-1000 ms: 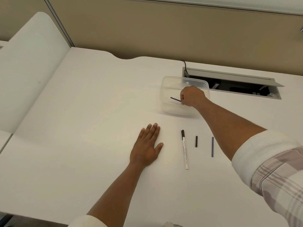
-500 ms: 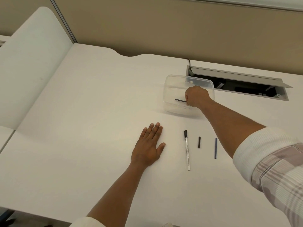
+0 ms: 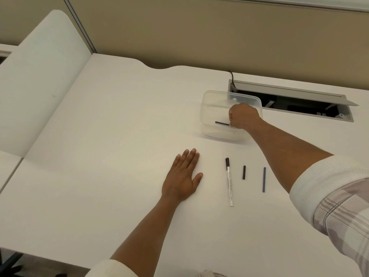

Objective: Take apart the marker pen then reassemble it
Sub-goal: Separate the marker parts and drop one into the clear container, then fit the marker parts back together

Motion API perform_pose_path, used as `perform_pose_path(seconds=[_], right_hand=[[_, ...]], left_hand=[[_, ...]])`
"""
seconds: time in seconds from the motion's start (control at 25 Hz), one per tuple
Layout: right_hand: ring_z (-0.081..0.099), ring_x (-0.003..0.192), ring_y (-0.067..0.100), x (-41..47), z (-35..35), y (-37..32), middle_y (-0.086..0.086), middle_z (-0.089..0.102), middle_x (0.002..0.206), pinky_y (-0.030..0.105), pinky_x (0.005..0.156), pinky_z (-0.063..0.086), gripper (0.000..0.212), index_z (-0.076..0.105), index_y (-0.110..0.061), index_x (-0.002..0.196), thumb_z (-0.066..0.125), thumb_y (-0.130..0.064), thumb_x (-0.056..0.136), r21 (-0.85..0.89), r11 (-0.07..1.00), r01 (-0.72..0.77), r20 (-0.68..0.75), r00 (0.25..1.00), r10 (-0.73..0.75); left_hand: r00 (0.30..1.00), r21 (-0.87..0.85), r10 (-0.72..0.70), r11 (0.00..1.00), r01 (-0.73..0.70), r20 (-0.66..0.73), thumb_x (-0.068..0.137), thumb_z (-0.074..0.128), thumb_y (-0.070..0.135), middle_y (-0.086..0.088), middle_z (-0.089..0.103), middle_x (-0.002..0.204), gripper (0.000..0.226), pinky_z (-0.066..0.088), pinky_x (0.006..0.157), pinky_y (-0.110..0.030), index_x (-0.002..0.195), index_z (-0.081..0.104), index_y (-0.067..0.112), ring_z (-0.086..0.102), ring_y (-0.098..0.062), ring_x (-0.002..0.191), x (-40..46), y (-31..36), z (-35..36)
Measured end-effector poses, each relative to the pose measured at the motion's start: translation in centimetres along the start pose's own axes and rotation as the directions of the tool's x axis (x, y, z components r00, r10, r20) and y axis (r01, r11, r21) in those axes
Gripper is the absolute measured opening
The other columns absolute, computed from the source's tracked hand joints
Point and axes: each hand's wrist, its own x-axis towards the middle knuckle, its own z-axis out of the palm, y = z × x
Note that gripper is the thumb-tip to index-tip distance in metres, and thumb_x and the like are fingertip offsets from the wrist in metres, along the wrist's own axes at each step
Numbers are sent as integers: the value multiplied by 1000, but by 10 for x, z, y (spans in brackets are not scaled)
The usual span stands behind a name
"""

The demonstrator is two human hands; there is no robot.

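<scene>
My right hand [image 3: 242, 115] reaches into a clear plastic container [image 3: 211, 100] and is closed on one end of a thin dark stick-like marker part [image 3: 221, 123], which points left inside the box. My left hand [image 3: 182, 177] lies flat and open on the white desk, palm down. To its right lie three pieces in a row: a white marker body with a dark tip [image 3: 229, 181], a short black cap piece [image 3: 244, 172] and a thin dark blue ink rod [image 3: 264, 179].
An open cable tray [image 3: 289, 100] with a black cable is set into the white desk [image 3: 99, 136] behind the container. A tan partition wall runs along the back. A white curved divider panel [image 3: 34, 76] stands at the left.
The view has shifted slightly. My right hand stays in the container gripping the dark part, which now lies more level. My left hand has not moved.
</scene>
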Motion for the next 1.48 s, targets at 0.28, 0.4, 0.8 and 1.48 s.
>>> perform_pose_path(seconds=[0.28,0.4,0.8,1.48], right_hand=[[61,94,27,-29,-33,6,3,69,93,33,70,47,11,67,-16,88,57,-20,88,182,981,62,-267,964,-12],[56,92,28,-53,-47,9,4,67,89,34,65,44,16,64,-15,87,48,-16,90,233,965,120,-436,900,-7],[55,98,26,-138,-30,20,2,65,107,39,74,51,20,62,-13,109,52,-13,92,269,934,235,-681,732,12],[56,81,25,-250,123,-2,-1,59,87,35,56,50,19,59,-17,96,60,-5,81,316,932,175,-529,848,20]], left_hand=[[1000,-5,-4,1000,4,6,100,29,50,8,5,164,65,1,123,-34,156,10,23,-4,-9,151,-2,0,-2],[1000,12,-1,1000,1,12,100,27,51,8,3,164,66,0,123,-34,156,9,23,-3,-10,151,-2,-1,-2],[998,-15,-49,999,50,36,91,8,54,2,-2,164,74,-6,123,-36,156,5,17,-7,-16,151,-11,13,1],[985,-28,-128,991,132,112,101,31,43,-3,-9,164,70,-5,123,-38,156,0,13,-13,-20,150,-43,38,-1]])
